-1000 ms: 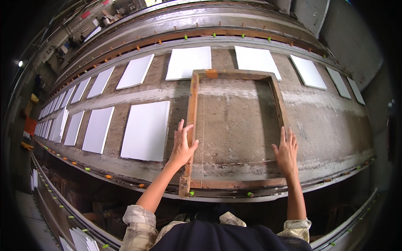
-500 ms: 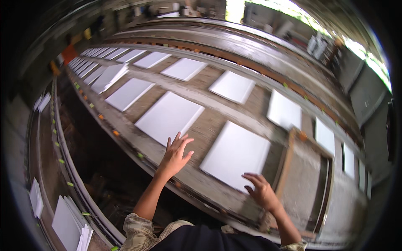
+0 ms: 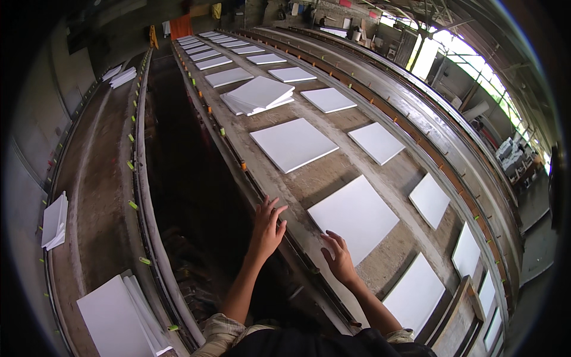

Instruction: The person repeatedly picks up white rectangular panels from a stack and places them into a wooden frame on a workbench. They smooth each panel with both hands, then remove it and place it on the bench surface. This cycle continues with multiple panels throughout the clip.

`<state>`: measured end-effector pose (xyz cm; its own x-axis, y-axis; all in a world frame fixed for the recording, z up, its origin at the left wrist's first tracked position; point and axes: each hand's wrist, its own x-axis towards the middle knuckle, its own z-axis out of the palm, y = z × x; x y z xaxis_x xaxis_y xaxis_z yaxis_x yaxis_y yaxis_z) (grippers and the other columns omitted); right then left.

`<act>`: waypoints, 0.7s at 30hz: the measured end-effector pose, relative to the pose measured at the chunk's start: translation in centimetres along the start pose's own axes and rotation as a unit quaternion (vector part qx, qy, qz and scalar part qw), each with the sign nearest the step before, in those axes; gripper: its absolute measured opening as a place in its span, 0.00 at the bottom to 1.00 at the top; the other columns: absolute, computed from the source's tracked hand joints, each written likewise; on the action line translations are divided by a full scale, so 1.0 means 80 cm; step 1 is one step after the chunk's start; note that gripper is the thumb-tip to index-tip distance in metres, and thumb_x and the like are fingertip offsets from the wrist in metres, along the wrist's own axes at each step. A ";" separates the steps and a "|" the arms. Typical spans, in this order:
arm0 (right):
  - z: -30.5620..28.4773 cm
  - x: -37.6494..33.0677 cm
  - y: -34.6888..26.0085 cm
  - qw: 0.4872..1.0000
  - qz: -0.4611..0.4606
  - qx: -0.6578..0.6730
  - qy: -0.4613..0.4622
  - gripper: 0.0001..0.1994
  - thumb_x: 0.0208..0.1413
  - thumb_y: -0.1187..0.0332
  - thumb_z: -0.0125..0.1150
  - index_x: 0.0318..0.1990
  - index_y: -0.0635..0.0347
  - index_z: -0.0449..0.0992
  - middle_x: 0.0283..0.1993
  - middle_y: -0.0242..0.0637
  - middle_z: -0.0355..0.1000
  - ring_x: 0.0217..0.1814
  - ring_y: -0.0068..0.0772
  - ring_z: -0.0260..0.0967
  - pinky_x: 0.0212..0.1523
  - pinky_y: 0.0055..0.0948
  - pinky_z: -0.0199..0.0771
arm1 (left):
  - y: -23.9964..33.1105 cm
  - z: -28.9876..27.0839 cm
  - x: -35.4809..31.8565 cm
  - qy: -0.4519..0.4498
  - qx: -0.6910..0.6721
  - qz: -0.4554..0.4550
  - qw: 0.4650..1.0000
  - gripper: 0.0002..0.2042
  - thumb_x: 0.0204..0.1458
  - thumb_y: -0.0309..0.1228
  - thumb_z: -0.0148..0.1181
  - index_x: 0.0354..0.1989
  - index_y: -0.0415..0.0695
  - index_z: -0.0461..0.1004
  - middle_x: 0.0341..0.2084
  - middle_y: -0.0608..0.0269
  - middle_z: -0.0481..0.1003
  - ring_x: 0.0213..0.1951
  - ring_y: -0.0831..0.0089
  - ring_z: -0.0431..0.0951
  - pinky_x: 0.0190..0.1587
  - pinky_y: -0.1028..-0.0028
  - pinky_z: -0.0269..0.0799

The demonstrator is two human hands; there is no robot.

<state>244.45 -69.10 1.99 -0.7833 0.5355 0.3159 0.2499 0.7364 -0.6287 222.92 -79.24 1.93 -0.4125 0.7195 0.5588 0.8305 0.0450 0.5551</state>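
Observation:
My left hand (image 3: 269, 229) hovers at the near edge rail of a long table (image 3: 285, 193), its fingers spread and nothing in them. Beside it, my right hand (image 3: 339, 256) is held with fingers apart, also holding nothing. It overlaps the near-left side of a flat white rectangular sheet (image 3: 357, 215) on the table; whether it touches the sheet I cannot tell. Another white sheet (image 3: 416, 294) lies to the right of my right forearm. Farther along, a third white sheet (image 3: 294, 144) lies flat.
Two rows of white sheets run down the table, with a fanned stack (image 3: 260, 95) among them. A wooden frame (image 3: 457, 315) sits at lower right. Small green and orange clips line the rails. A dark gap separates a left-hand table (image 3: 101, 238), which bears more stacks (image 3: 122, 318).
My view has turned left along the table. My hands have come closer together, and the wooden frame now shows only at the lower right.

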 end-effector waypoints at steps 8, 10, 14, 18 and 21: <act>0.036 0.067 -0.001 0.998 0.013 0.059 -0.011 0.17 0.52 0.73 0.55 0.51 0.57 0.68 0.54 0.48 0.63 0.58 0.50 0.59 0.57 0.39 0.62 | -0.049 -0.006 0.021 0.007 -0.013 -0.001 1.000 0.19 0.48 0.28 0.55 0.51 0.47 0.64 0.56 0.52 0.59 0.63 0.50 0.52 0.61 0.45 0.47; 0.046 0.084 0.002 0.997 0.009 0.072 -0.013 0.14 0.52 0.74 0.55 0.48 0.58 0.70 0.51 0.46 0.66 0.55 0.49 0.63 0.55 0.38 0.64 | -0.063 -0.007 0.027 -0.044 -0.031 0.004 0.999 0.19 0.48 0.32 0.57 0.51 0.49 0.66 0.57 0.56 0.61 0.64 0.55 0.53 0.63 0.49 0.45; 0.074 0.126 0.021 0.996 -0.001 0.071 -0.048 0.13 0.50 0.75 0.55 0.45 0.59 0.72 0.45 0.43 0.70 0.50 0.47 0.66 0.51 0.37 0.68 | -0.095 -0.025 0.055 -0.079 -0.046 0.109 0.990 0.16 0.48 0.35 0.59 0.47 0.50 0.70 0.54 0.62 0.65 0.61 0.61 0.58 0.63 0.52 0.48; 0.085 0.167 0.012 0.995 -0.039 0.072 -0.063 0.12 0.49 0.77 0.54 0.43 0.59 0.73 0.41 0.42 0.71 0.46 0.45 0.68 0.46 0.36 0.70 | -0.127 -0.042 0.097 -0.054 -0.060 0.116 0.990 0.10 0.49 0.31 0.59 0.40 0.48 0.73 0.47 0.63 0.70 0.55 0.64 0.66 0.59 0.57 0.57; 0.092 0.215 0.009 0.995 -0.046 0.071 -0.048 0.12 0.49 0.77 0.54 0.42 0.57 0.74 0.41 0.40 0.71 0.43 0.43 0.70 0.43 0.35 0.72 | -0.151 -0.043 0.134 -0.017 -0.028 0.129 0.991 0.07 0.47 0.23 0.57 0.36 0.45 0.74 0.41 0.64 0.72 0.48 0.64 0.71 0.54 0.61 0.63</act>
<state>226.97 -62.41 1.74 -0.8519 0.4216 0.3108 0.0974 0.7105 -0.6969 207.17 -74.48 3.34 -0.1760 0.7251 0.6658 0.8845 -0.1805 0.4303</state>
